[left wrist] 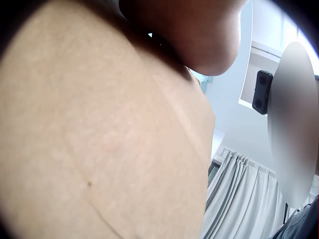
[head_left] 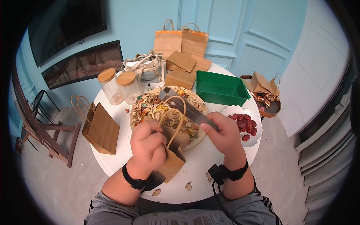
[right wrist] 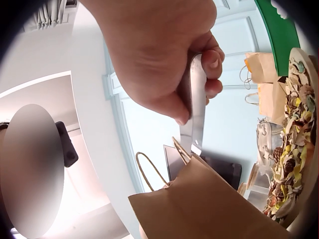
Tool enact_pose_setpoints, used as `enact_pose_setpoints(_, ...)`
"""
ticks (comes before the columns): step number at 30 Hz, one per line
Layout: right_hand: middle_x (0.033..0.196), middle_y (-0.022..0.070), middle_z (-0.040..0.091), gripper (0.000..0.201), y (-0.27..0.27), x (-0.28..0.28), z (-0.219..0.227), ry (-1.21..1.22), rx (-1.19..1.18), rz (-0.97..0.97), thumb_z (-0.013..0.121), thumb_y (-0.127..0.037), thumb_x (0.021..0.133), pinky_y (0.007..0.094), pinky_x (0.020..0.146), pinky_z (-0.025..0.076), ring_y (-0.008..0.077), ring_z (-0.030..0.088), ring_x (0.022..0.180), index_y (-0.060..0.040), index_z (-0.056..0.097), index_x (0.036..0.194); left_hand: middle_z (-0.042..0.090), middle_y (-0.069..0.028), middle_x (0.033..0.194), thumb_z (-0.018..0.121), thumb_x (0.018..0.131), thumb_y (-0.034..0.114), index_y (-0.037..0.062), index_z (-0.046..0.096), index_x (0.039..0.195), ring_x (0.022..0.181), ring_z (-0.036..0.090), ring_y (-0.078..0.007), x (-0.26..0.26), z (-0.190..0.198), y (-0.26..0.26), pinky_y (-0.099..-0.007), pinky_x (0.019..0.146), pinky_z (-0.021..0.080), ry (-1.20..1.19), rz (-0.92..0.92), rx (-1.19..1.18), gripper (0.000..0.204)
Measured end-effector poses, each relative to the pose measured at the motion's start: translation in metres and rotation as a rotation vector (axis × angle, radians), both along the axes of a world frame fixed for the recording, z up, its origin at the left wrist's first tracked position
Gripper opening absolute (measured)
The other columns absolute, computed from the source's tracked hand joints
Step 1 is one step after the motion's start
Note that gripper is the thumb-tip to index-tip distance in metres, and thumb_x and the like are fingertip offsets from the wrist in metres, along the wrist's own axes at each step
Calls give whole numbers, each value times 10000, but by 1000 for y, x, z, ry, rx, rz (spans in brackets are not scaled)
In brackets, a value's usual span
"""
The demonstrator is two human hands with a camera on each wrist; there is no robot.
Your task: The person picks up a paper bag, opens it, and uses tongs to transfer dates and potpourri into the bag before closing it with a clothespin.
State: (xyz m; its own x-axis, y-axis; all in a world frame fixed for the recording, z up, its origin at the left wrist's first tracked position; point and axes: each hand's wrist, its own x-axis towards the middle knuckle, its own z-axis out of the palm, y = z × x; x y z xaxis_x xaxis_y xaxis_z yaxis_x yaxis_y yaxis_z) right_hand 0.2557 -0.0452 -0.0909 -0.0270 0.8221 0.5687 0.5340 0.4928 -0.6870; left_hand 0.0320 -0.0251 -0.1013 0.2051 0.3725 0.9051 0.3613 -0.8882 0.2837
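My left hand (head_left: 148, 146) grips a small brown paper bag (head_left: 174, 162) near its top, beside the twisted paper handles. Its open top leans toward a round tray (head_left: 132, 125) heaped with potpourri (head_left: 150, 108), with dried petals, slices and pine cones. In my right hand (head_left: 225, 135) is a long shiny metal utensil (head_left: 187, 109), blurred in the head view and slanting over the potpourri. The right wrist view shows the fingers and thumb closed round the utensil's metal handle (right wrist: 198, 94), whose lower part passes behind the bag's handles and top edge (right wrist: 194, 199).
Another paper bag (head_left: 101, 129) stands at left, near two wooden-lidded jars (head_left: 108, 88). Behind are a clear handbag (head_left: 148, 71), more paper bags (head_left: 167, 43) and a green bin (head_left: 221, 98). Red dates (head_left: 245, 125) lie on a white plate (head_left: 255, 112) at right.
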Motion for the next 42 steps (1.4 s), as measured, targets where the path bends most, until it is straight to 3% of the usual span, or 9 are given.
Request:
enact_pose_setpoints(6, 638, 134, 566, 210, 3, -2, -4, -151, 8, 28, 693, -234, 833, 360, 507, 418, 292, 568, 564, -47, 614, 884, 547, -129, 813, 498, 591, -37, 26, 567, 621, 677, 547, -262, 0, 0, 0, -324, 573, 447, -2, 9, -13, 99)
enact_pose_setpoints(13, 672, 124, 598, 234, 8, -1, -5, -83, 26, -20, 699, -254, 832, 348, 536, 448, 277, 587, 582, -45, 620, 899, 544, -131, 801, 494, 594, -43, 24, 569, 623, 675, 549, -263, 0, 0, 0, -324, 574, 449, -10, 6, -3, 105)
enact_pose_setpoints(19, 679, 117, 617, 265, 19, 8, -13, 20, -12, -226, 691, -283, 839, 336, 556, 462, 253, 609, 598, -36, 629, 913, 527, -123, 768, 502, 605, -46, 24, 562, 626, 666, 547, -264, 0, 4, 0, -323, 563, 443, -24, -26, 8, 94)
enact_pose_setpoints(21, 685, 131, 624, 328, 20, 11, -8, -123, -292, -314, 647, -349, 857, 348, 572, 475, 251, 627, 619, -26, 628, 906, 524, -121, 763, 506, 610, -46, 24, 560, 627, 663, 546, -264, 0, 4, 0, -323, 560, 441, -26, -28, 13, 90)
enact_pose_setpoints(22, 685, 131, 624, 328, 20, 11, -5, -124, -292, -313, 647, -349, 857, 348, 572, 475, 251, 627, 619, -26, 628, 906, 525, -121, 764, 507, 613, -44, 24, 560, 626, 661, 544, -263, 0, 3, 0, -324, 560, 441, -27, -31, 14, 88)
enact_pose_setpoints(24, 701, 155, 631, 388, 20, 8, -1, -345, -574, -314, 598, -401, 868, 387, 615, 489, 289, 644, 674, -15, 626, 900, 527, -122, 765, 508, 615, -43, 24, 561, 626, 658, 542, -262, -1, 1, 0, -324, 559, 440, -28, -35, 15, 86)
enact_pose_setpoints(30, 750, 182, 641, 399, 27, 9, -18, -372, -567, -287, 592, -402, 860, 437, 680, 482, 358, 633, 770, -7, 628, 903, 534, -123, 776, 513, 620, -31, 28, 565, 624, 659, 537, -263, -2, 2, -1, -330, 556, 437, -10, -38, 10, 79)
enact_pose_setpoints(32, 756, 183, 641, 399, 26, 8, -13, -350, -596, -260, 593, -404, 858, 436, 676, 480, 358, 632, 767, -9, 630, 900, 519, -133, 841, 463, 652, -56, 4, 568, 638, 757, 538, -245, -4, 2, -5, -289, 661, 443, 25, -55, -80, 122)
enact_pose_setpoints(42, 775, 193, 636, 401, 29, 6, -17, -352, -607, -175, 601, -411, 850, 439, 671, 476, 364, 626, 765, -15, 635, 904, 523, -131, 840, 470, 642, -51, 5, 577, 637, 766, 542, -245, -4, 1, -5, -287, 666, 444, 40, -40, -83, 120)
